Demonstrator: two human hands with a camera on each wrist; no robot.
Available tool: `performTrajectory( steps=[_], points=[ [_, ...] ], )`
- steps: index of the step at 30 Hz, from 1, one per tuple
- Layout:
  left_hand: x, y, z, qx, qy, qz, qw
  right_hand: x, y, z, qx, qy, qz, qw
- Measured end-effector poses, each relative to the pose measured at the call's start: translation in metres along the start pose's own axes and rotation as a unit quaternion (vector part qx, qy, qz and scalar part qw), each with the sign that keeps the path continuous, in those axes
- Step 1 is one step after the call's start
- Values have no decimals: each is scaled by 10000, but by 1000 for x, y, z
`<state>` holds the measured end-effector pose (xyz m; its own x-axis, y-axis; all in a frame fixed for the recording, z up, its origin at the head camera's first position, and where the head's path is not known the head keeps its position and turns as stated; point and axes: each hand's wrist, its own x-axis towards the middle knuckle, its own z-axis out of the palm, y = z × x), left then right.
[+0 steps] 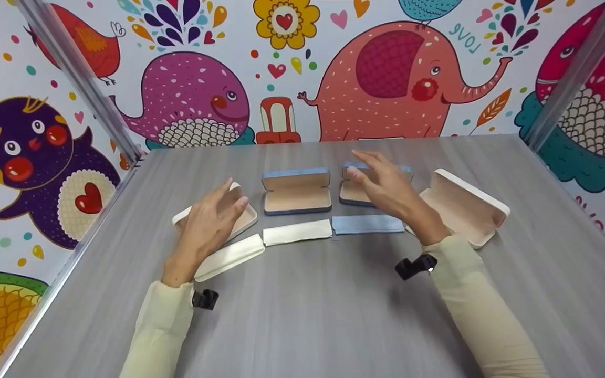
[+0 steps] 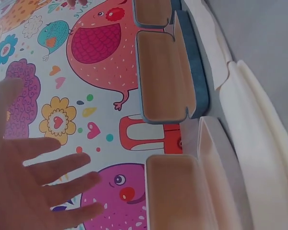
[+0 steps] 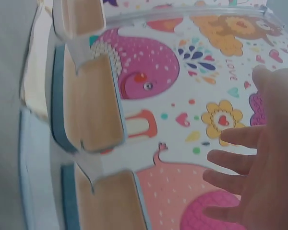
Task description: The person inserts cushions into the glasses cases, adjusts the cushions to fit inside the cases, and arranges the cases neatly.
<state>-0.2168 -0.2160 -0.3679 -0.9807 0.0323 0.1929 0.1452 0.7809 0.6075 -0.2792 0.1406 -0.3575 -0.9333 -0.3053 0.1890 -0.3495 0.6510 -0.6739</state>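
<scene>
My left hand (image 1: pixel 202 226) hovers with spread fingers over the left white glasses case (image 1: pixel 248 219), partly covering it. My right hand (image 1: pixel 394 191), fingers extended, is in front of the right blue glasses case (image 1: pixel 353 192) and hides part of it. Neither hand holds anything. Between them stands another blue glasses case (image 1: pixel 297 200), its lid up and beige lining showing. At the right lies a white glasses case (image 1: pixel 462 207), lid raised. Nearer me are a cream folded cloth (image 1: pixel 231 257), a second cream cloth (image 1: pixel 297 232) and a blue cloth (image 1: pixel 368 224).
The grey table (image 1: pixel 292 315) extends in front of the cloths. Behind it rises a wall (image 1: pixel 329 63) printed with cartoon animals. Metal posts, such as the left post (image 1: pixel 84 84), stand at the back corners. Something pale beside my right wrist is mostly hidden.
</scene>
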Motion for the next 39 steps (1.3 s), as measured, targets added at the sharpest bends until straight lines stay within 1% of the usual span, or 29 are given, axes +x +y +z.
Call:
performTrajectory(
  steps=[4, 6, 9, 13, 14, 17, 20, 22, 24, 27, 29, 32, 35, 39],
  points=[
    [-7, -5, 2, -240, 104, -160, 9995, -1, -4, 14, 562, -171, 32, 9983],
    [-11, -8, 3, -396, 217, -250, 9987, -1, -7, 21, 854, -257, 88, 9960],
    [-16, -15, 5, -688, 442, -389, 9959, -1, -9, 31, 1223, -422, 162, 9915],
    [-22, -24, 7, -1051, 828, -662, 9888, -1, -14, 43, 1640, -675, 362, 9835],
    [-24, -26, 7, -1091, 919, -741, 9870, 0, -15, 46, 1756, -735, 431, 9808],
    [-30, -33, 8, -1163, 1175, -1012, 9810, 1, -20, 56, 2245, -873, 674, 9682],
    [-36, -39, 8, -1380, 1244, -1297, 9740, 3, -24, 67, 2642, -994, 864, 9554],
    [-39, -43, 7, -1543, 1243, -1456, 9693, 4, -26, 74, 2793, -1062, 943, 9497],
    [-41, -46, 5, -1629, 1224, -1620, 9655, 6, -28, 81, 2889, -1109, 940, 9463],
    [-42, -51, 2, -1636, 1205, -1820, 9621, 8, -32, 90, 2963, -1154, 945, 9434],
    [-43, -54, -1, -1633, 1107, -1969, 9604, 10, -36, 95, 2985, -1165, 944, 9425],
    [-44, -60, -6, -1613, 781, -2168, 9596, 11, -40, 103, 3008, -1225, 944, 9411],
    [-46, -67, -12, -1554, 339, -2304, 9600, 13, -45, 110, 3035, -1255, 912, 9401],
    [-48, -75, -18, -1616, -133, -2470, 9553, 15, -49, 119, 3066, -1258, 1000, 9382]
  ],
)
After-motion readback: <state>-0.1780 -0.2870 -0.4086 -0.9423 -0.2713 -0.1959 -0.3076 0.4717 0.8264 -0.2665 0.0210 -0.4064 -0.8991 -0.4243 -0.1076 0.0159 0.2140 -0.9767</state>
